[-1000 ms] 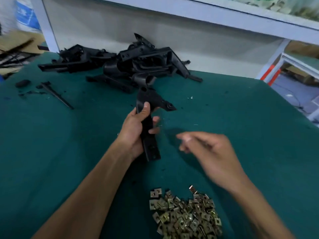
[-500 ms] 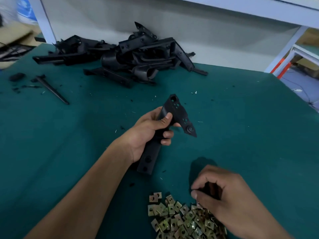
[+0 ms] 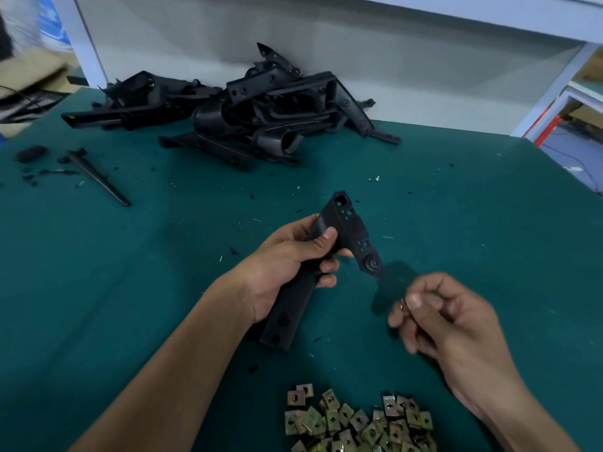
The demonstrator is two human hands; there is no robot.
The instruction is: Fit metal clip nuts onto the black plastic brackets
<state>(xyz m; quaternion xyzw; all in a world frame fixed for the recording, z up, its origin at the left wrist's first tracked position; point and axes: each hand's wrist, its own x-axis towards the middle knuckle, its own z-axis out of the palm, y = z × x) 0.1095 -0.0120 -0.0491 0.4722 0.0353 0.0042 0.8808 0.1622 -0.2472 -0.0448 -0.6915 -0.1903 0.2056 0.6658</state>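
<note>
My left hand (image 3: 287,265) grips a long black plastic bracket (image 3: 349,223) around its middle, holding it above the green table with its holed, angled end up and to the right. My right hand (image 3: 447,318) is just right of the bracket's lower tab, thumb and forefinger pinched on a small brass-coloured clip nut (image 3: 403,305), which is blurred and mostly hidden by the fingers. A heap of several clip nuts (image 3: 355,422) lies at the near edge between my forearms.
A pile of black plastic brackets (image 3: 261,106) lies at the back of the green table (image 3: 130,272) against a white panel. A thin black strip (image 3: 98,177) and black scraps lie at the left. The table's right edge drops off to the floor.
My right hand has lifted from the clip nut heap with a nut pinched in it and moved up towards the bracket. My left hand has kept hold of the bracket and tilted it slightly.
</note>
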